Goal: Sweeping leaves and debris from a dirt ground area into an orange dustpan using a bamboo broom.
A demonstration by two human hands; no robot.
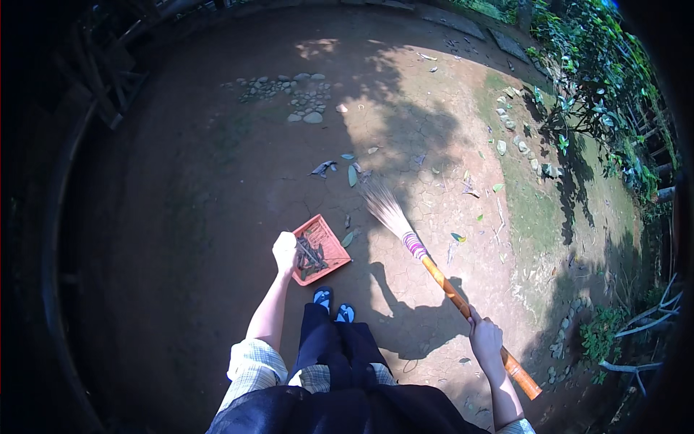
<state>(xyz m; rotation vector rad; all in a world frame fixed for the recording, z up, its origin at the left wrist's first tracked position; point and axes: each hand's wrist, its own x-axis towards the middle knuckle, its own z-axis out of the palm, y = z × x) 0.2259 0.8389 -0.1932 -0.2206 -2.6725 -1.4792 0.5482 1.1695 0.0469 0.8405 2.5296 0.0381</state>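
My left hand (pixel 284 253) is closed at the left rim of an orange-red plastic basket (pixel 332 245); the exact grip is partly hidden by the fist. Dry dark leaves (pixel 311 255) lie inside the basket. In my right hand (pixel 485 335) is the orange-brown handle of a broom (pixel 445 286), its straw bristles (pixel 384 206) bound with pink and white cord. The bristle tips point up and left, close to a green leaf (pixel 352 176) and a curled dry leaf (pixel 324 168) on the ground. Another green leaf (pixel 347 239) lies just right of the basket.
Bare cracked earth (pixel 260 336) stretches around my sandalled feet (pixel 323 297). Embedded stones (pixel 309 103) lie ahead, and a stone border (pixel 502 146) runs on the right. Leafy shrubs (pixel 596 108) and pale branches (pixel 634 368) edge the right side. A wooden structure (pixel 111 81) stands far left.
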